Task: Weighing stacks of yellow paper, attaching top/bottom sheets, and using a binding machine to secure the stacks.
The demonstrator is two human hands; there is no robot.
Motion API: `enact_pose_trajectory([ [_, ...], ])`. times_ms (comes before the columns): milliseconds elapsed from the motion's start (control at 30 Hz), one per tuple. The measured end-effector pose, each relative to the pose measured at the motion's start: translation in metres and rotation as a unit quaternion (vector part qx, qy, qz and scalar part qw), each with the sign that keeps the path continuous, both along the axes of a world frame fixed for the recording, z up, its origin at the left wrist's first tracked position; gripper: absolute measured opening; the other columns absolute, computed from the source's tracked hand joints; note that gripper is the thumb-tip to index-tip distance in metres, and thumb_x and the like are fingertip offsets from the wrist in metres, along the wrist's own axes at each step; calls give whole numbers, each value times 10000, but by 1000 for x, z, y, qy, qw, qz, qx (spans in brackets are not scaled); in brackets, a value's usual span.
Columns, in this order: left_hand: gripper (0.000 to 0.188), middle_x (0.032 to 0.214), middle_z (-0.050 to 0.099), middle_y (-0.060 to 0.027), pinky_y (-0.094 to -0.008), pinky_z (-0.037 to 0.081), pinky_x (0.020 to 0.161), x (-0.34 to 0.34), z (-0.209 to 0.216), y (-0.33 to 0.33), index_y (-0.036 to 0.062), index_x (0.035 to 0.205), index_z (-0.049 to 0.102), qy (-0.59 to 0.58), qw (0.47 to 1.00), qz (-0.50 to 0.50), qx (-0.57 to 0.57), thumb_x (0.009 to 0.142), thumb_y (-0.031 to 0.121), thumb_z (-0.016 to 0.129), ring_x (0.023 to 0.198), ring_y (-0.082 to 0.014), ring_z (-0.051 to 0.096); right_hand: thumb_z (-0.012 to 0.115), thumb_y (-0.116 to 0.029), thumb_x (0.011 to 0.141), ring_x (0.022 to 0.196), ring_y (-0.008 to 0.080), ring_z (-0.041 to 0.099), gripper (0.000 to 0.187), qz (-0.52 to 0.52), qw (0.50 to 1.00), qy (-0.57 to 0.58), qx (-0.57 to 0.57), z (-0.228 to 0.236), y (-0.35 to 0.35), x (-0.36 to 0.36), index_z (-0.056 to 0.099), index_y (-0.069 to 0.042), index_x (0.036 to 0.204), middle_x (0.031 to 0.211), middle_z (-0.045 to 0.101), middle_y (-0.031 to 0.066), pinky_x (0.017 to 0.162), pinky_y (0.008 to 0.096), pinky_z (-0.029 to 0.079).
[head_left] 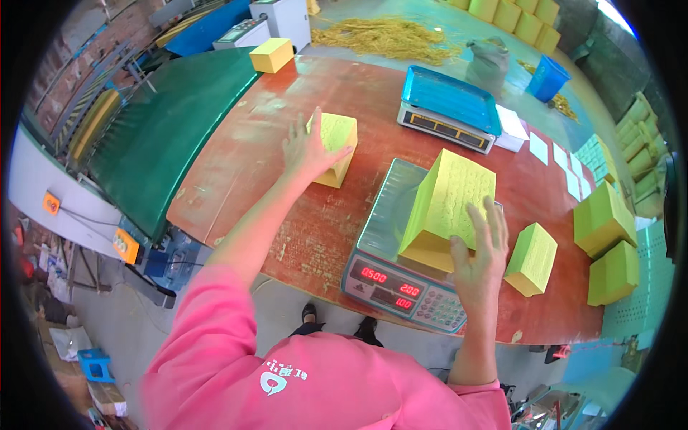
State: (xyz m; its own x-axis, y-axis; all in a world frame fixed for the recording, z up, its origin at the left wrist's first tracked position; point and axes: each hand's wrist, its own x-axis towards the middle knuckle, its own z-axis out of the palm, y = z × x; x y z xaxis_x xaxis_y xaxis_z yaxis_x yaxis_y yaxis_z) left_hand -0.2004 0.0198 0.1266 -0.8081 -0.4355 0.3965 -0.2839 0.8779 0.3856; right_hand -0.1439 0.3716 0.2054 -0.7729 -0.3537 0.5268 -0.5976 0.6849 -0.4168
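Note:
My left hand (307, 149) lies flat against the side of a small yellow paper stack (337, 147) on the reddish wooden table (251, 158). Fingers spread, my right hand (479, 251) presses on the near face of a tall yellow paper stack (448, 204) standing on a digital scale (401, 276) with red lit digits. A smaller yellow stack (532, 258) sits just right of that hand.
A second scale with a blue tray (450, 100) stands at the table's far side. A green conveyor belt (161, 136) runs along the left, carrying a yellow block (271, 54). Green-yellow stacks (605, 218) and white sheets (548, 150) lie at the right. Straw (387, 36) covers the floor beyond.

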Motion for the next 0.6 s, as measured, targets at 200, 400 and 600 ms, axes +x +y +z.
enact_pose_trajectory([
  [200,1041,1563,166,-210,-634,301,1060,-40,-14,-30,236,1517,237,-231,973,6,14,676,613,722,1361,-449,304,644,18,751,1295,400,450,447,-1,996,33,-79,7,-45,59,607,-23,1195,1327,542,194,1055,481,367],
  [400,1045,1569,147,-227,-619,299,1066,51,-17,-74,258,1523,233,-213,896,-350,-174,663,521,765,1372,-444,291,679,-44,763,1266,402,471,475,110,988,-52,-94,-16,-140,99,583,-23,1228,1315,540,190,1044,478,377],
  [600,889,1530,263,-195,-629,250,1083,196,33,-103,255,1452,399,-202,772,-572,-189,671,356,813,1405,-396,265,673,-130,812,1212,407,511,533,178,970,-141,-85,-77,-217,82,510,-27,1309,1282,555,225,1011,464,413],
])
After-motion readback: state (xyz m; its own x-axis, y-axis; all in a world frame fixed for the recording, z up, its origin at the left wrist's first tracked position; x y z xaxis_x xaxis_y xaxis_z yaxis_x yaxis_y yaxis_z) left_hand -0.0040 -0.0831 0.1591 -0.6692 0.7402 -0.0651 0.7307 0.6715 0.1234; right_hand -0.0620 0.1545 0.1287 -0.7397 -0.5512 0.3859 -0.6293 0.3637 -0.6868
